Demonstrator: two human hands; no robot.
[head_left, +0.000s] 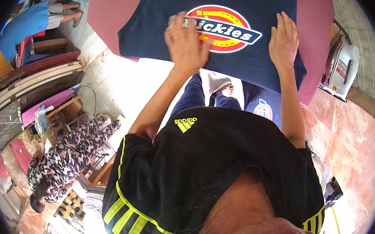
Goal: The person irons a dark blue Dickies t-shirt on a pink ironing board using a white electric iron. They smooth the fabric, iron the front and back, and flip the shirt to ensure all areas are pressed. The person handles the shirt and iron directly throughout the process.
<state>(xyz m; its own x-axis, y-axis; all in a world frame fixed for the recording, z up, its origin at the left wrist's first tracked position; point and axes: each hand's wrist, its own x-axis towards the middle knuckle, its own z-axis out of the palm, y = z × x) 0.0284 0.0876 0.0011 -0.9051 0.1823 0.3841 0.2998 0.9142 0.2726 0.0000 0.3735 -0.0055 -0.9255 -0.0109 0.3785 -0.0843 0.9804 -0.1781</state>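
Note:
A dark navy T-shirt (240, 3) with a red, yellow and white printed emblem lies spread over a pink padded ironing board (316, 23). My left hand (186, 40), a ring on one finger, presses flat on the left part of the emblem. Flat on the shirt just right of the emblem lies my right hand (283, 39), fingers together. Neither hand grips anything. Part of the shirt hangs over the board's near edge.
A white and red clothes iron (341, 72) stands at the right on a reddish tiled surface. To the left, a person in a patterned outfit (67, 159) bends over among boxes and wooden furniture. Another person in blue (28, 26) is at the top left.

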